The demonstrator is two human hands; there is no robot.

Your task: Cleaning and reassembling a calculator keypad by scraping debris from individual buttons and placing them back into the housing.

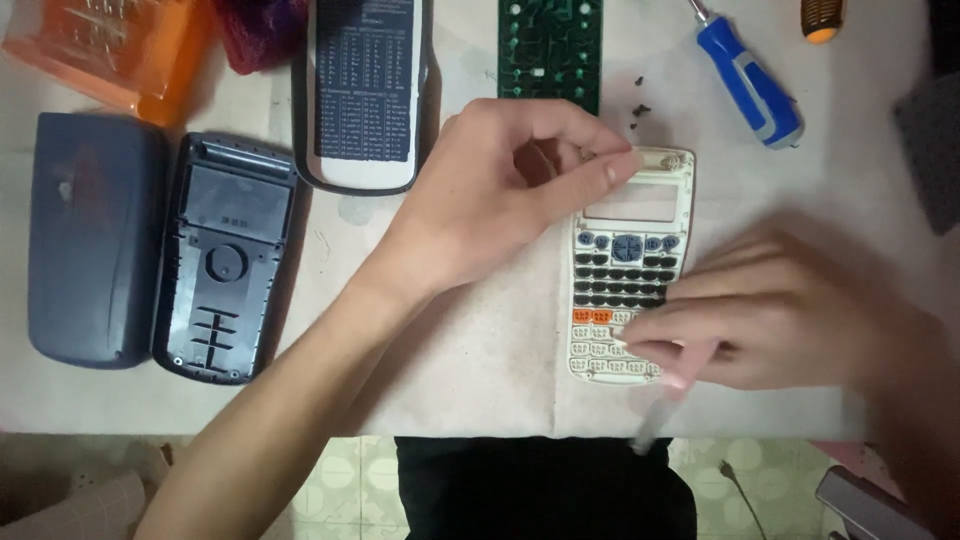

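Observation:
A cream calculator front panel [628, 265] with dark, orange and pale keys lies face up on the paper-covered table. My left hand [510, 190] pinches its top left corner with fingers and thumb. My right hand [790, 315] is blurred and rests over the panel's lower right keys, gripping a thin pale tool [665, 400] whose tip points toward the table's front edge.
A green circuit board [550, 50] lies behind the panel, with small dark screws [638, 108] beside it. A blue-handled screwdriver [750, 80] is at back right. Dark grey case shells [225, 255] [95, 240], a slide cover [362, 90] and an orange box [110, 50] lie left.

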